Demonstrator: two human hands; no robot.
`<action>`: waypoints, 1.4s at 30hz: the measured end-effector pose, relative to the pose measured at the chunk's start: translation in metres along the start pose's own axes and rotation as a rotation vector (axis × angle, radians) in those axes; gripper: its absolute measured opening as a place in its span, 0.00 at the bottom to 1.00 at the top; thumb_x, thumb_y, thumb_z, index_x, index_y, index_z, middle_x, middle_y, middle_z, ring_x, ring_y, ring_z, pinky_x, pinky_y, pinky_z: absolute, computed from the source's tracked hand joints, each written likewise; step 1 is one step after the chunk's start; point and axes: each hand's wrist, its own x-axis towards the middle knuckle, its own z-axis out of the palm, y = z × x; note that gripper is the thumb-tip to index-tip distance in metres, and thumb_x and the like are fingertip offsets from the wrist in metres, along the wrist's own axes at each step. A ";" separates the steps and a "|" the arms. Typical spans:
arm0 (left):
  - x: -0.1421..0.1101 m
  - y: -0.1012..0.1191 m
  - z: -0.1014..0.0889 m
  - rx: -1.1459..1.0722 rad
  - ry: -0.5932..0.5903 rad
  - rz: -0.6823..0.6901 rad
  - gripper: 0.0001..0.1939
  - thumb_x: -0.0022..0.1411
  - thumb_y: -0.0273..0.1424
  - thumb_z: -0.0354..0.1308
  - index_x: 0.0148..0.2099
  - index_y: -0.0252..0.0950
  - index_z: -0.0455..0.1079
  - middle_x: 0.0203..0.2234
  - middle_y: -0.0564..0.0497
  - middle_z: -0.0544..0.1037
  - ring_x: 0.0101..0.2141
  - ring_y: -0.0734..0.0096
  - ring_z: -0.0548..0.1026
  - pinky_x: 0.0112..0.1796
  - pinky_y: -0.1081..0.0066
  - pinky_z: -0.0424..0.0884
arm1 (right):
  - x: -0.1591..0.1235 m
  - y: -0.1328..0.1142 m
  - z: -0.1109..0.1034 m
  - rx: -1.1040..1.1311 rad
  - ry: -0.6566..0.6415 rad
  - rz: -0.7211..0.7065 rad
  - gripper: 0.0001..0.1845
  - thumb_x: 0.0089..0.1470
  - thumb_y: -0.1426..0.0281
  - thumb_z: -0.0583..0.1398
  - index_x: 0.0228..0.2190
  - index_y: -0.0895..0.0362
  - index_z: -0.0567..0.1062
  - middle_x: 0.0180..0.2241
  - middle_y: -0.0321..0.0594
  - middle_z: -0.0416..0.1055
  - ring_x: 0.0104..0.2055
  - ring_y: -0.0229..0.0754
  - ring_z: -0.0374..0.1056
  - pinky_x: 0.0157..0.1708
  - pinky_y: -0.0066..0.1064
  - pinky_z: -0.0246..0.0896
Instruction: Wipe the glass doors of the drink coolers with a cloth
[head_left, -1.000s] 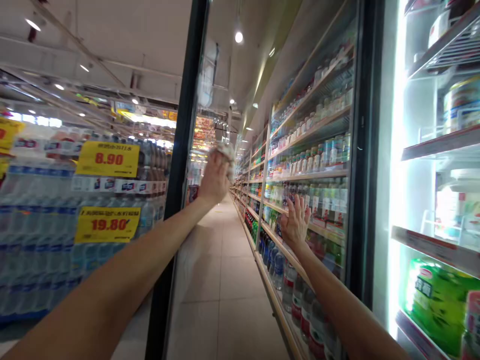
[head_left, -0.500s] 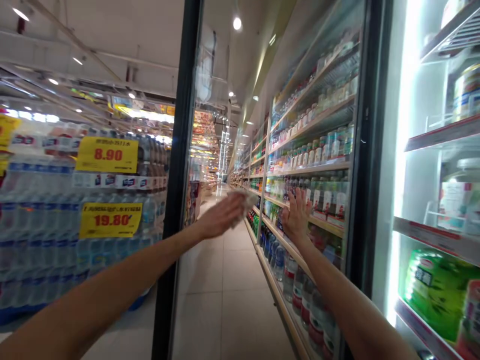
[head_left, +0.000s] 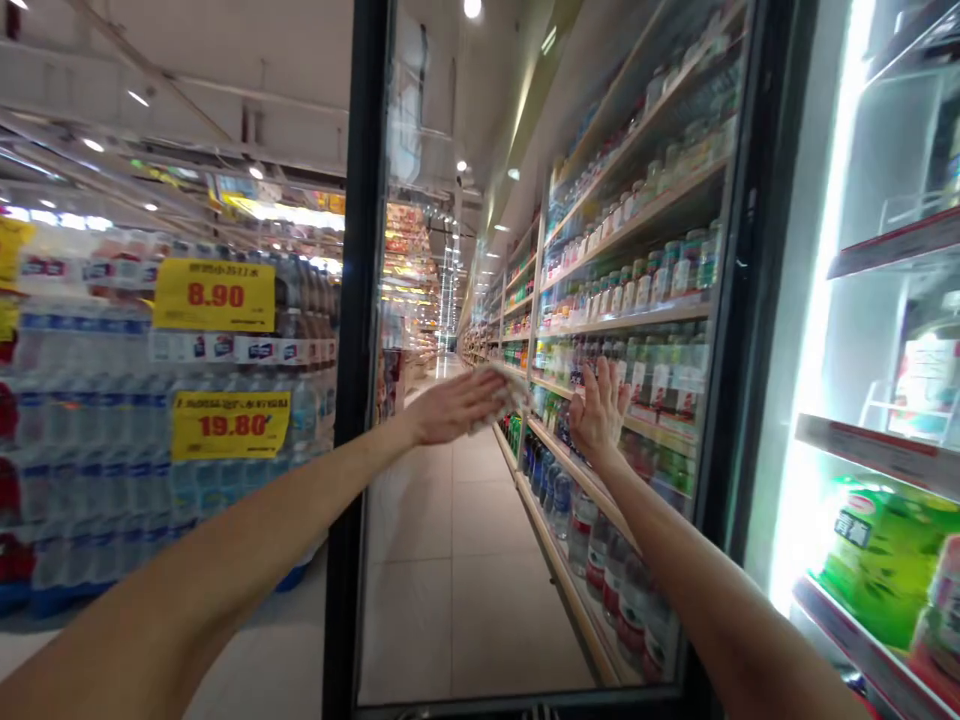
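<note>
My left hand [head_left: 454, 403] lies with its fingers stretched over a pale crumpled cloth [head_left: 516, 392], holding it at the glass door [head_left: 409, 610]. The cloth is partly hidden beneath the fingers. To the right, my right hand [head_left: 598, 415] is raised with fingers apart and the palm toward the same pane. It holds nothing; whether it touches the glass I cannot tell. Both forearms cross in front of the door's dark frame [head_left: 351, 400].
A lit cooler [head_left: 817, 290] with shelves of drinks stands at the right, a green pack [head_left: 874, 560] low in it. Stacked bottled water [head_left: 97, 430] with yellow price signs [head_left: 215, 295] is at the left. An aisle and shelves of bottles appear in the glass.
My left hand and the cloth have shifted a little right across the pane. My right hand stays raised, fingers apart. The view has tilted down, showing the door's bottom edge.
</note>
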 end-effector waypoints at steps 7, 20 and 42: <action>0.029 -0.015 -0.005 0.117 0.272 -0.388 0.21 0.62 0.26 0.42 0.57 0.33 0.56 0.63 0.47 0.46 0.63 0.63 0.37 0.61 0.55 0.43 | 0.000 0.002 0.001 -0.003 -0.010 0.004 0.26 0.57 0.67 0.47 0.56 0.58 0.58 0.62 0.47 0.48 0.65 0.47 0.39 0.60 0.49 0.35; 0.025 -0.006 0.005 0.189 0.221 -0.120 0.22 0.61 0.29 0.45 0.58 0.33 0.56 0.62 0.45 0.50 0.63 0.61 0.39 0.60 0.57 0.46 | -0.002 0.003 0.001 0.021 0.015 -0.005 0.26 0.57 0.66 0.46 0.56 0.56 0.58 0.61 0.46 0.50 0.65 0.46 0.39 0.60 0.48 0.35; 0.001 -0.008 0.001 0.201 0.355 -0.485 0.24 0.61 0.29 0.44 0.60 0.35 0.53 0.64 0.47 0.43 0.63 0.60 0.38 0.60 0.53 0.44 | -0.003 0.004 0.002 0.021 0.012 0.002 0.25 0.57 0.66 0.46 0.56 0.55 0.58 0.61 0.46 0.50 0.65 0.45 0.39 0.60 0.49 0.35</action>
